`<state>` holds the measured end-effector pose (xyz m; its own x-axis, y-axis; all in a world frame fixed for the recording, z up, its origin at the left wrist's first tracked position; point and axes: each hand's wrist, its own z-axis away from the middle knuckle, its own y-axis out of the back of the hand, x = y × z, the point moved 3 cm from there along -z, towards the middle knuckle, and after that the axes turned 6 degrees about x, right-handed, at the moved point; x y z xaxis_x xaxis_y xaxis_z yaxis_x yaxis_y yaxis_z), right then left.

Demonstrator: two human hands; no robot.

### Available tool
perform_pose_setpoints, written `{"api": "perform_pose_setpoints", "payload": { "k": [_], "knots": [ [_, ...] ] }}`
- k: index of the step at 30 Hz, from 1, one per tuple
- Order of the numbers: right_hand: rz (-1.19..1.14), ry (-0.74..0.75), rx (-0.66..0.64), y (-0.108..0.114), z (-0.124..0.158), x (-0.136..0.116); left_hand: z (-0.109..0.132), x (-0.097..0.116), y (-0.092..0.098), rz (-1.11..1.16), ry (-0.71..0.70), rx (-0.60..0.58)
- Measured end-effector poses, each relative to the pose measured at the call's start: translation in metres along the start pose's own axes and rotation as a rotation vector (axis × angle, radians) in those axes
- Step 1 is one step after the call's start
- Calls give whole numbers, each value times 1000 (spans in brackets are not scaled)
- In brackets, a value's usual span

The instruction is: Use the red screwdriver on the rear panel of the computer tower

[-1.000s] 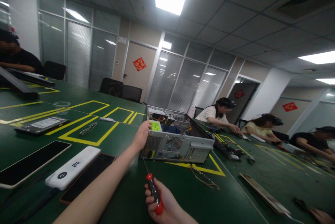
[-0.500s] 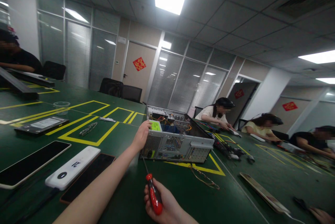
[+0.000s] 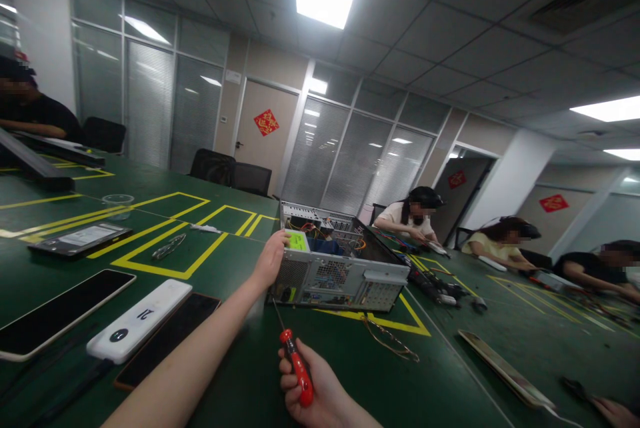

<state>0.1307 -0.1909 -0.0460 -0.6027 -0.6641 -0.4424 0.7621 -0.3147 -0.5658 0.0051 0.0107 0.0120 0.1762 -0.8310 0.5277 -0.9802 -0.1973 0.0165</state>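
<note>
An open grey computer case lies on its side on the green table, its wiring showing on top. My left hand grips the case's near left corner, thumb on the green-labelled power supply. Nearer to me, my right hand is closed round the red handle of a screwdriver. Its thin shaft points up toward the lower left corner of the case's back panel, and the tip stands just short of it.
On the left lie a white power bank, two dark phones and a tablet. Loose wire and a flat panel lie on the right. Several people work at the table's far side and right end. Another person's hand shows at bottom right.
My right hand shifted slightly with the screwdriver, whose handle turned a little. My left hand stayed on the case. The person behind the case leaned further forward.
</note>
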Motion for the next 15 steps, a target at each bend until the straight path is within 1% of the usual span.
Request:
{"api": "perform_pose_setpoints", "payload": {
  "k": [2, 6, 8, 11, 15],
  "knots": [
    [13, 63, -51, -3, 7, -5, 0, 0, -1, 5, 0, -1],
    [52, 255, -202, -12, 22, -19, 1, -2, -2, 9, -1, 9],
    [76, 309, -255, -17, 27, -27, 1, -4, -3, 12, 4, 19],
    [93, 323, -281, -20, 27, -33, 1, -5, -4, 18, 5, 17],
    [109, 301, -291, -19, 22, -32, 1, -5, -4, 17, 3, 13]
  ]
}}
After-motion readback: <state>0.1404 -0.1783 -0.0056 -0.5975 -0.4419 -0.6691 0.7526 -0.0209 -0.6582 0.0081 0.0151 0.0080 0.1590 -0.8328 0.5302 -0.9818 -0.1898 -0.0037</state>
